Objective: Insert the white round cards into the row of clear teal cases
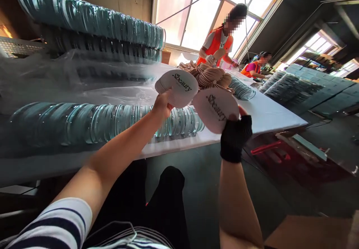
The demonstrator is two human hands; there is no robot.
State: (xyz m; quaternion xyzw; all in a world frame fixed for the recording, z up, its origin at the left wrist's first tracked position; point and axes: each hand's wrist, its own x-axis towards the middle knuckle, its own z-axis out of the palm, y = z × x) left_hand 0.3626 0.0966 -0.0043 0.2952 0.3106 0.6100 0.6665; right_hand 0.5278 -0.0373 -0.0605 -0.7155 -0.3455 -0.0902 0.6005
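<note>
My bare left hand [163, 105] grips a stack of round white cards [179, 86] printed "beauty", its edges showing several layers. In my right hand [237, 131], which wears a black fingerless glove, is a round card [214, 108] with the same print; whether it is one or more I cannot tell. Both are held up side by side over the table edge. Just beneath and to the left lies a long row of round glass pieces [112, 123] standing on edge. Beyond the cards is a heap of brown round pieces [210, 76].
The white-covered table [269, 118] runs away to the right. More glass rows [95, 18] are stacked at the back left, beside clear plastic film [112, 73]. A person in an orange vest [217, 41] works across the table. A red stool [272, 153] stands below right.
</note>
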